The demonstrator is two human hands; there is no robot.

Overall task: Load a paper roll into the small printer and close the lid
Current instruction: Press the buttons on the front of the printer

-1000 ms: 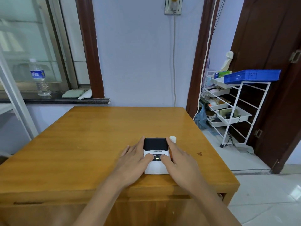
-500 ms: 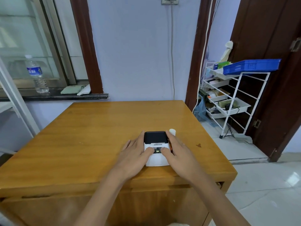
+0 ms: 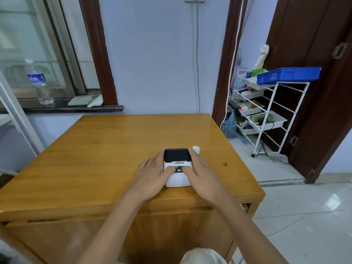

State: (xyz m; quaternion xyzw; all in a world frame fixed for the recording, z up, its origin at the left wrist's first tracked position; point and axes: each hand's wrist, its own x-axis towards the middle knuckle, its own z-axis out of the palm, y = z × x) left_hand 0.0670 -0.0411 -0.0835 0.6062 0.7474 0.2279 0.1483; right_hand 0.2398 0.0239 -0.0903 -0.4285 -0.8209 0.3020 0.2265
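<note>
A small printer point(image 3: 177, 178) with a white body and a black lid sits near the front right of the wooden table point(image 3: 99, 153). Its lid lies flat and shut, and a green light glows on its front panel. My left hand point(image 3: 152, 174) cups the printer's left side, thumb resting on the white top. My right hand point(image 3: 203, 174) cups the right side, thumb on the top too. A white paper roll point(image 3: 196, 149) stands on the table just behind my right fingertips, partly hidden by them.
A white wire rack point(image 3: 266, 111) with trays and a blue basket point(image 3: 287, 75) stands on the floor to the right, beside a dark door. A water bottle point(image 3: 39, 82) stands on the window sill at the far left. A dark stain point(image 3: 225, 164) marks the table's right part.
Both hands stay on the printer's sides with thumbs on top. Only the head camera has shifted, so the table sits a little lower and closer in view.
</note>
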